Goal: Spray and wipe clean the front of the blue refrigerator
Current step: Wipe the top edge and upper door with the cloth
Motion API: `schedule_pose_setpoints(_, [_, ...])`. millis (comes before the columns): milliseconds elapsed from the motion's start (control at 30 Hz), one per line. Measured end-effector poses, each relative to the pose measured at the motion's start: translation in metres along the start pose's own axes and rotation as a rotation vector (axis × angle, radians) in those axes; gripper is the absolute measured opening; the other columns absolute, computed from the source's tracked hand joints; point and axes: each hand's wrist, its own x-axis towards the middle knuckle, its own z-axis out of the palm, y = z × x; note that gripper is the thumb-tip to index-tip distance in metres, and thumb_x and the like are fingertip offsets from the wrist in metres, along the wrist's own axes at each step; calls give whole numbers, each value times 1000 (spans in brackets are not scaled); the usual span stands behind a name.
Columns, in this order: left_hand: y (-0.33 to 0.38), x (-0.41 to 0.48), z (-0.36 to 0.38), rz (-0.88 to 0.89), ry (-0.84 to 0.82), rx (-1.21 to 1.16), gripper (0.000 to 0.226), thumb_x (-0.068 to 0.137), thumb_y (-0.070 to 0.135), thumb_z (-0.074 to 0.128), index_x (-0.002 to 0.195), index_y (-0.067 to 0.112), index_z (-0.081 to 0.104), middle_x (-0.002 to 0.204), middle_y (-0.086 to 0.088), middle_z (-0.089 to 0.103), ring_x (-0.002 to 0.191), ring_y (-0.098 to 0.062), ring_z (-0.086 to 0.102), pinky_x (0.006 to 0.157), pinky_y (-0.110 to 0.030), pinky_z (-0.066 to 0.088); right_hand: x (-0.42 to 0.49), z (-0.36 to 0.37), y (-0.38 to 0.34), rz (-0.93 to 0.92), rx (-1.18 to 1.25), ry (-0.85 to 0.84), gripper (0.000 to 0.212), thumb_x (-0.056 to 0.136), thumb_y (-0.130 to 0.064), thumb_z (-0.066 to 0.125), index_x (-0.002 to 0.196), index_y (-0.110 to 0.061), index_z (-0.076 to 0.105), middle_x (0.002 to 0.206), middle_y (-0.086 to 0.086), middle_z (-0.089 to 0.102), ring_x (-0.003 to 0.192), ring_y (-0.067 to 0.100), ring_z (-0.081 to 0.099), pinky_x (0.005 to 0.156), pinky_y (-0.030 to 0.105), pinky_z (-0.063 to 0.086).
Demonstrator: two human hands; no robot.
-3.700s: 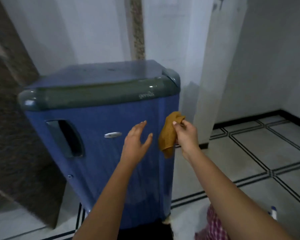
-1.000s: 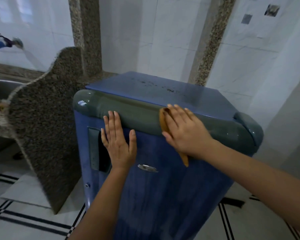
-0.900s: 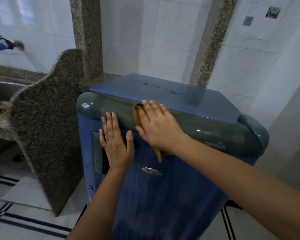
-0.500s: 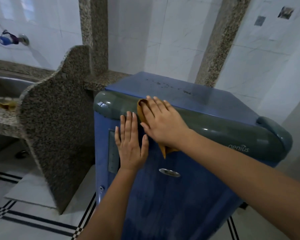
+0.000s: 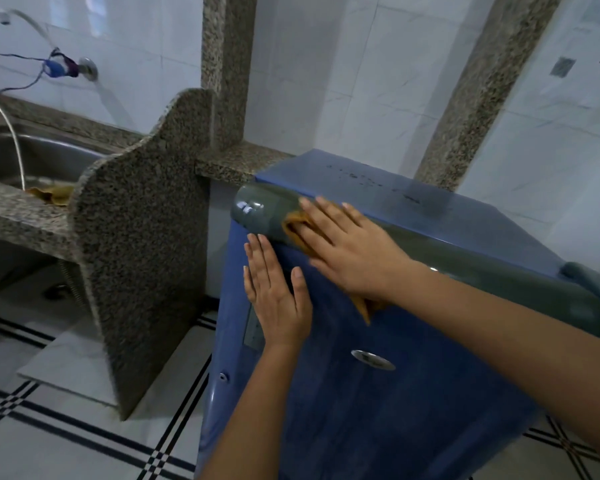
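Note:
The blue refrigerator [image 5: 378, 410] fills the lower right of the head view, with a grey-green band [image 5: 264, 216] across the top of its door. My right hand [image 5: 347, 251] presses an orange cloth [image 5: 297, 227] flat against the left end of that band with straight fingers. A corner of the cloth hangs below my wrist. My left hand [image 5: 278, 299] lies flat on the blue door just under the band, covering most of the recessed handle. A silver badge [image 5: 373, 360] sits on the door below both hands.
A speckled granite partition [image 5: 142, 258] stands close to the refrigerator's left side. Behind it is a steel sink [image 5: 32, 154] in a granite counter, with an orange rag [image 5: 51, 194] on its rim. White tiled walls rise behind. White floor tiles with black lines lie below.
My right hand has slid the cloth leftward along the grey-green band to its left end. My left hand has stayed flat on the door. The view has shifted left.

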Motion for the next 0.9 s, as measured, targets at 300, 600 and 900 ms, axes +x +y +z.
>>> schedule_pose_setpoints(300, [-29,1,-1,-168,-42,-120,62,90,53,11,142,25,-4,151,11,-6,138,3,-10,113,-23,-6,98,-6,-24,-90,68,-76,50,99,-39,25,146,-20,23,156,4,14,143,27,9,112,48,15])
schedule_pose_setpoints(600, [-33,2,4,-193,-8,-130,60,91,47,15,143,21,-3,152,10,-3,139,3,-9,113,-23,-6,86,1,-22,-275,-121,-11,50,95,-36,27,136,-15,45,147,6,38,136,35,28,108,51,26])
schedule_pose_setpoints(900, [-36,-2,-1,-151,-58,-128,68,89,62,1,144,22,-7,152,12,-8,140,-1,-11,112,-20,-12,43,7,-16,-370,-236,81,48,92,-34,35,135,-16,47,145,1,41,136,30,31,107,51,22])
